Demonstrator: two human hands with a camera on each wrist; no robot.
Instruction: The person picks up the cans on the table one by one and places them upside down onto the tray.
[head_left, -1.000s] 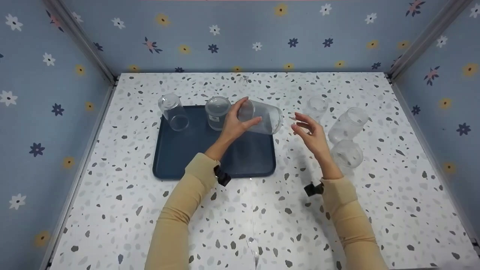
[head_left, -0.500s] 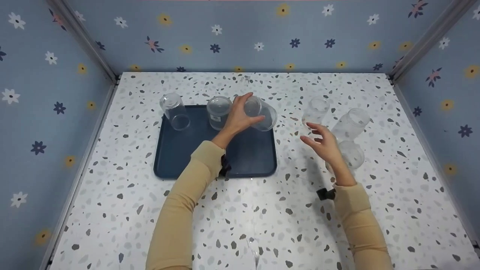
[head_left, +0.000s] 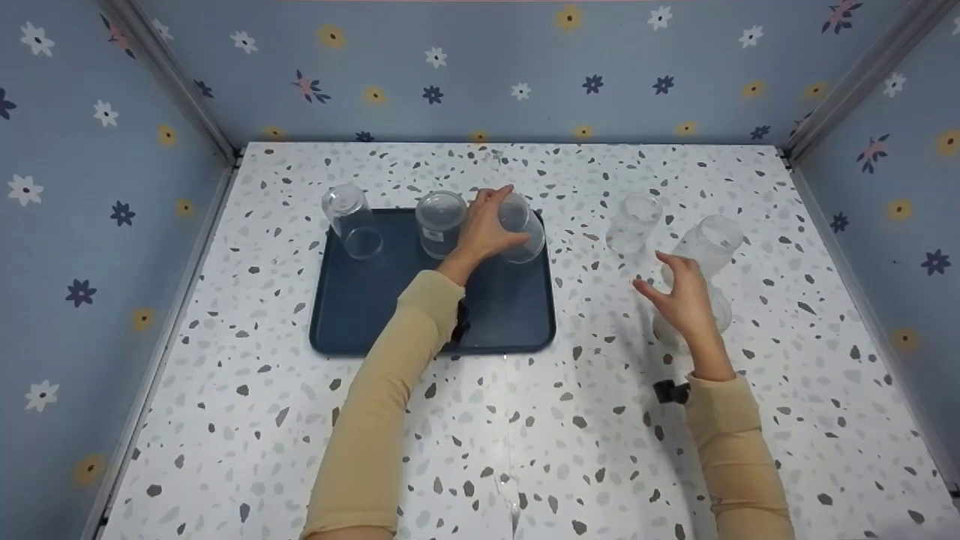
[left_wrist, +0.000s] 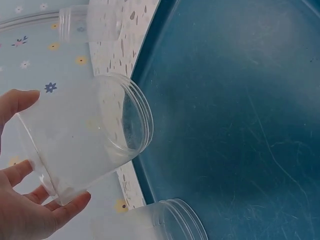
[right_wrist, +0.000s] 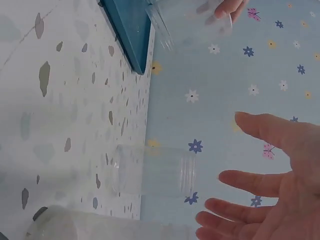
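My left hand (head_left: pixel 484 231) grips a clear plastic jar (head_left: pixel 525 238) by its base, with thumb and fingers spread round it. The jar is upside down, its threaded mouth (left_wrist: pixel 137 117) close over the back right corner of the dark blue tray (head_left: pixel 420 315). Left of it, a second clear jar (head_left: pixel 439 225) with a small label stands mouth down on the tray. Another tall inverted jar (head_left: pixel 356 229) is at the tray's back left. My right hand (head_left: pixel 686 296) hovers with fingers apart, holding nothing, in front of the jars on the right.
Right of the tray, a clear jar (head_left: pixel 634 225) stands mouth up on the speckled table (head_left: pixel 570 450). Two more clear jars, a tall one (head_left: pixel 712 244) and one (head_left: pixel 720 311) partly hidden by my right hand, stand farther right. Flowered panels (head_left: pixel 480 67) enclose the table.
My left hand has turned the jar from lying sideways to mouth down and lowered it at the tray's back right corner. My right hand has moved away to the right, toward the other jars.
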